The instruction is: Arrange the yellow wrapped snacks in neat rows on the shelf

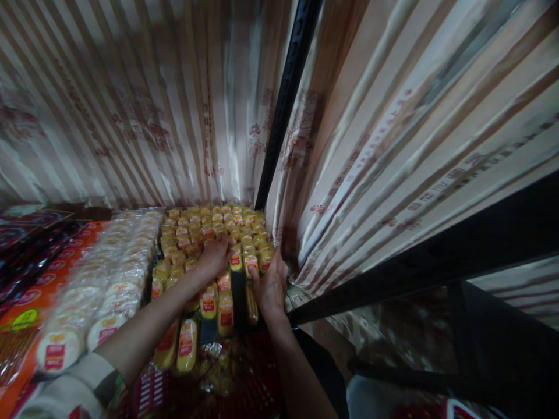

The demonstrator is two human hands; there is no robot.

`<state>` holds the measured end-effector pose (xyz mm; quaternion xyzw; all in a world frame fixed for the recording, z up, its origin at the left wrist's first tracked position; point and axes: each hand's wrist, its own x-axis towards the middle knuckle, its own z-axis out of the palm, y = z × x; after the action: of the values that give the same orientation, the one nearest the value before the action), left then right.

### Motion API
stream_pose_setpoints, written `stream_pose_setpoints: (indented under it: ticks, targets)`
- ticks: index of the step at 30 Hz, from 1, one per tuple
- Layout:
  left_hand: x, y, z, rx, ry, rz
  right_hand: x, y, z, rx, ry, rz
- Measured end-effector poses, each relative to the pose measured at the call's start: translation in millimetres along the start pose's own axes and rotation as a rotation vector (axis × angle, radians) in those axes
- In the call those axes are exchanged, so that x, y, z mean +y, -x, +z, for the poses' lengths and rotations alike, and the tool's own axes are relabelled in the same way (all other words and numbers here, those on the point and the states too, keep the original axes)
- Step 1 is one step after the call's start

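Note:
Rows of small yellow wrapped cakes [226, 312] with red labels stand packed together on a dark surface. My left hand [216, 256] reaches over the middle of the rows, its fingers bent down onto the packs; its fingertips are partly hidden. At the right edge of the rows, my right hand [271, 285] has its thumb and fingers on either side of an end wrapped cake [265, 261]. In front of the rows sits a red basket [151, 387], and clear wrapping with yellowish packs shows dimly in it.
Left of the cakes lie rows of round white wrapped biscuits [61, 349], then orange packages [43, 285] and dark ones. A pleated printed curtain [174, 105] hangs behind and at the right. A black upright post [283, 105] and a black rail [419, 256] frame the corner.

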<state>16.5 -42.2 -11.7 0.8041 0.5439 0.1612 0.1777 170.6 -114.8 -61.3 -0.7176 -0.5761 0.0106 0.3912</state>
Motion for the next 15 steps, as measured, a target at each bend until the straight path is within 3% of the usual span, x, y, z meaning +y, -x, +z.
stream_pose_setpoints:
  ticks: [15]
  targets:
    - [-2.4, 9.1, -4.7, 0.034, -0.008, -0.053, 1.4, 4.9, -6.7, 0.024, 0.014, -0.043]
